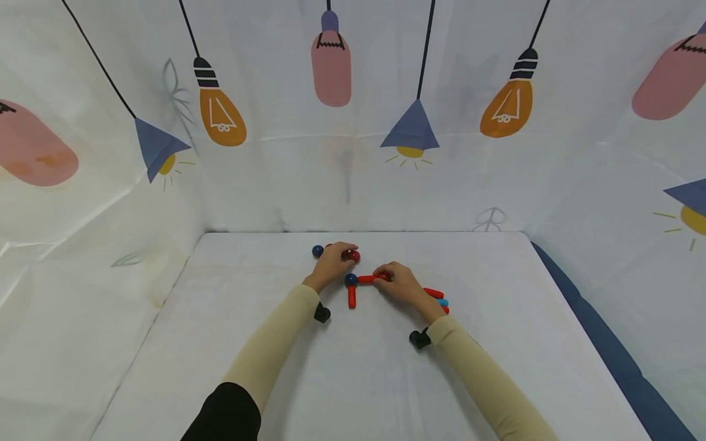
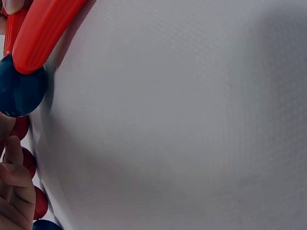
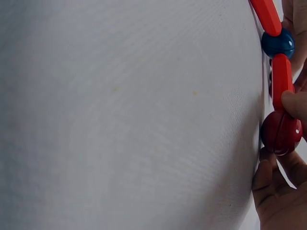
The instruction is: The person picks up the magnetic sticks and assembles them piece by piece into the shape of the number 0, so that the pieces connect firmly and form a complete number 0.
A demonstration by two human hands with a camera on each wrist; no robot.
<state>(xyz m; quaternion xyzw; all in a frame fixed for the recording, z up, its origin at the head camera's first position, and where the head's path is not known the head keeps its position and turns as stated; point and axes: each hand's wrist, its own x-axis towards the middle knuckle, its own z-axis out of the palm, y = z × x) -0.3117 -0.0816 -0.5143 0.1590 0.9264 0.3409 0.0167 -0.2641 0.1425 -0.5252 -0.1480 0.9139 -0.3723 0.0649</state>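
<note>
In the head view my right hand (image 1: 404,285) grips a glossy red ball (image 3: 282,133) between thumb and fingers. A red stick (image 1: 366,279) joins that ball to a dark blue ball (image 1: 350,280). From the blue ball a second red stick (image 1: 352,297) points toward me. Farther back, my left hand (image 1: 330,267) has its thumb and fingers about a red ball, partly hidden by them. Another red ball (image 1: 355,256) lies just right of its fingertips. In the left wrist view, red balls (image 2: 41,203) show beside the left hand (image 2: 17,189).
A separate dark blue ball (image 1: 317,251) lies behind the left hand, with a bit of red beside it. Red sticks (image 1: 434,293) and a light blue stick (image 1: 442,302) lie partly behind the right wrist. The white table (image 1: 248,269) meets a lamp-patterned cloth (image 1: 364,184) at the back.
</note>
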